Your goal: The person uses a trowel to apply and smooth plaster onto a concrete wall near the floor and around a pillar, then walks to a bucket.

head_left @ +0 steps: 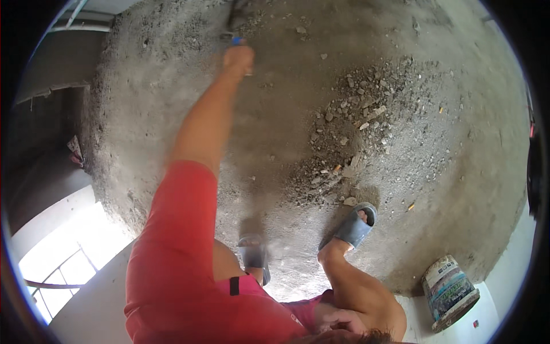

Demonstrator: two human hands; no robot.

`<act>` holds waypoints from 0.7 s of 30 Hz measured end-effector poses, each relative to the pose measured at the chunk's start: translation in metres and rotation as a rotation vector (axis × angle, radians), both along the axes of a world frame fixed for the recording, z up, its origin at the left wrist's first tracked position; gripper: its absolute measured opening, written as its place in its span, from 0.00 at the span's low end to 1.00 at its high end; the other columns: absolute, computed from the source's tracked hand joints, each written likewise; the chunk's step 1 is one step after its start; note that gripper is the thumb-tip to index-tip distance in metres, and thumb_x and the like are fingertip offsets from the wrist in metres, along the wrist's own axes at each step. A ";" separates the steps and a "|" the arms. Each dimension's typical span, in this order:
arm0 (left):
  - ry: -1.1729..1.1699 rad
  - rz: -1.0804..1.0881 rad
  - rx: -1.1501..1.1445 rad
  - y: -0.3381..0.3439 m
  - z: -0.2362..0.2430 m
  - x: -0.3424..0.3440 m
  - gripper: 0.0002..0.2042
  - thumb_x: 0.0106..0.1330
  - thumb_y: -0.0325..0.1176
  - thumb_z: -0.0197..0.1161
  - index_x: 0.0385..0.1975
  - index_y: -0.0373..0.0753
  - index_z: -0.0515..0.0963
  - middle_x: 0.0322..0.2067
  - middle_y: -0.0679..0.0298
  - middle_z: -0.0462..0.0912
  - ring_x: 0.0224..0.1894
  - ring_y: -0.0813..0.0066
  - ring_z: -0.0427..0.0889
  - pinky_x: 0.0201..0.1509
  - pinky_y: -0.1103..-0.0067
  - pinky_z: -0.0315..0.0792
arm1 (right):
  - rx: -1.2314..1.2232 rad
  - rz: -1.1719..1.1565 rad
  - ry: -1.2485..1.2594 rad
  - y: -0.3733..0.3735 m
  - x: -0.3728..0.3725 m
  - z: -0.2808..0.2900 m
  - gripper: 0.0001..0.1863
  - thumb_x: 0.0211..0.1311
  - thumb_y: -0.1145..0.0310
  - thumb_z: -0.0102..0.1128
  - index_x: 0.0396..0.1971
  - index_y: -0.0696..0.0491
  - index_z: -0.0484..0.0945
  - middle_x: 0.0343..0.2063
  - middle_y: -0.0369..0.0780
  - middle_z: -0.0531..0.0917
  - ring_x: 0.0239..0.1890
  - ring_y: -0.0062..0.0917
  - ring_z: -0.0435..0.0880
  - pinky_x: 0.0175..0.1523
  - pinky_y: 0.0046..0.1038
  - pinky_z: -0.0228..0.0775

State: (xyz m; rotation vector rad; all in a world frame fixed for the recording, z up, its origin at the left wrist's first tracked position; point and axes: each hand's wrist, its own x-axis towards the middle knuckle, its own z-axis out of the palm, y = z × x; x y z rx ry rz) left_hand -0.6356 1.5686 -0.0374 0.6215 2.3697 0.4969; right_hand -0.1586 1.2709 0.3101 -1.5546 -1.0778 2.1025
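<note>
My left arm, in a red sleeve, reaches far forward over the rough grey floor (275, 114). At its end my left hand (238, 59) is closed round the handle of a dark tool (233, 20) with a blue part by the grip. Motion blurs the tool's far end, so its kind does not show. To the right of the hand lies a heap of broken rubble and grit (361, 120). Near my bent right knee, at the lower edge, is my right hand (345, 321); its fingers are mostly hidden.
My feet in grey slippers (355, 225) stand just below the rubble. A dirty, printed bucket (450, 292) leans or lies by the white wall at the lower right. On the left are a dark recess (43, 132) and a bright opening with railings (63, 269). Small orange bits (411, 207) dot the floor.
</note>
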 end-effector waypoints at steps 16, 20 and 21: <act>-0.203 0.069 0.149 -0.117 0.026 -0.025 0.25 0.81 0.52 0.41 0.58 0.37 0.75 0.50 0.52 0.83 0.50 0.63 0.83 0.53 0.63 0.76 | -0.034 -0.017 0.256 -0.026 0.016 0.020 0.12 0.61 0.83 0.69 0.44 0.61 0.82 0.30 0.40 0.85 0.33 0.19 0.84 0.42 0.21 0.75; -0.270 0.288 0.270 -0.127 0.001 -0.043 0.23 0.79 0.52 0.46 0.55 0.40 0.76 0.50 0.53 0.80 0.51 0.61 0.80 0.56 0.55 0.72 | -0.039 -0.115 0.183 -0.040 0.017 0.020 0.12 0.60 0.80 0.71 0.44 0.60 0.82 0.28 0.38 0.83 0.30 0.18 0.82 0.39 0.19 0.72; -0.239 0.269 0.225 -0.128 -0.007 -0.034 0.21 0.79 0.51 0.47 0.53 0.39 0.78 0.45 0.55 0.81 0.47 0.62 0.81 0.52 0.57 0.73 | -0.003 -0.100 0.198 -0.040 0.016 0.018 0.12 0.61 0.79 0.71 0.44 0.58 0.82 0.28 0.35 0.83 0.29 0.17 0.80 0.37 0.18 0.70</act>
